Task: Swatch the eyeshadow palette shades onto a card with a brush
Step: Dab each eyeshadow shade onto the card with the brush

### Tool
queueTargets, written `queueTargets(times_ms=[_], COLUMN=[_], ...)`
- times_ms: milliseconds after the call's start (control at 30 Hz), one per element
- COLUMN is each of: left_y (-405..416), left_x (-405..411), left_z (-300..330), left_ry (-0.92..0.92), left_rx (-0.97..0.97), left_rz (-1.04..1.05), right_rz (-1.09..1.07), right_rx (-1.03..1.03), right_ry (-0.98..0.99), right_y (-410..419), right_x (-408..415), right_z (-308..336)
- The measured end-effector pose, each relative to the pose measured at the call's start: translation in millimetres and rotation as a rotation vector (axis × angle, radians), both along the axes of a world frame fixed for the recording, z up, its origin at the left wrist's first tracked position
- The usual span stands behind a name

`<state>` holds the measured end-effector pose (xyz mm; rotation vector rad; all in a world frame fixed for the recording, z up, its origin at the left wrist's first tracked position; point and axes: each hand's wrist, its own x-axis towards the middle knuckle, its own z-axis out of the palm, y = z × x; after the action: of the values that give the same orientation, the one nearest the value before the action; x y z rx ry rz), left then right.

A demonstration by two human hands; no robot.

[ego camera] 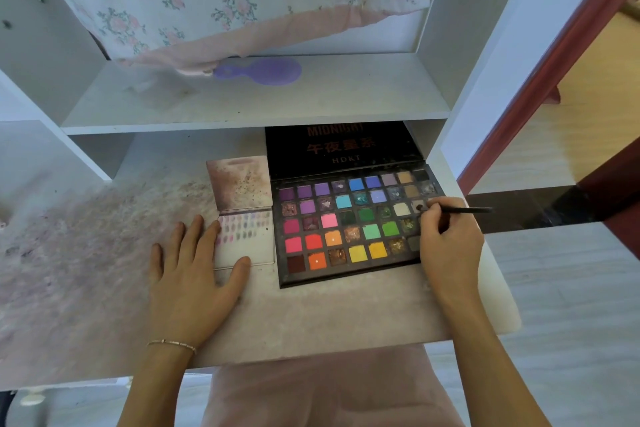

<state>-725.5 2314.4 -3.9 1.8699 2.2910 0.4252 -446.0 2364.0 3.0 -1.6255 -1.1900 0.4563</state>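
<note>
Loading the brush (460, 209) is the step in hand: the right hand (450, 239) pinches its thin black handle, and the tip sits in a brownish pan near the right edge of the open palette (349, 229). The palette lies flat on the table (311, 315), its black lid standing up behind.

Just beside it on the left lies the card (246, 239), white, with the left hand (194, 270) flat on the table, fingers straight and the tips touching the card's edge. On the card I see about three short rows of small pinkish and purple marks in the upper part; the lower part is bare. So I judge the task well begun but far from finished.

Counted: one palette, one brush, one card with a stained flap (240, 182) behind it, two hands. The pans are about forty in five rows; the hand hides some.
</note>
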Motion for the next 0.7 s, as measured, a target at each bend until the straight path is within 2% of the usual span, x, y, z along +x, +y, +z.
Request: queueTargets(times_ms=[400, 700], left_y=[0.0, -0.7], left_x=[-0.3, -2.4], left_z=[-1.1, -2.4], left_ry=[-0.011, -0.005], left_rx=[0.011, 0.015], left_rz=[-0.002, 0.008], right_rz=[-0.014, 0.290], right_rx=[0.006, 0.054], right_ry=[-0.003, 0.041], right_y=[-0.7, -16.9], right_x=[-2.2, -45.6], right_z=[0.9, 11.8])
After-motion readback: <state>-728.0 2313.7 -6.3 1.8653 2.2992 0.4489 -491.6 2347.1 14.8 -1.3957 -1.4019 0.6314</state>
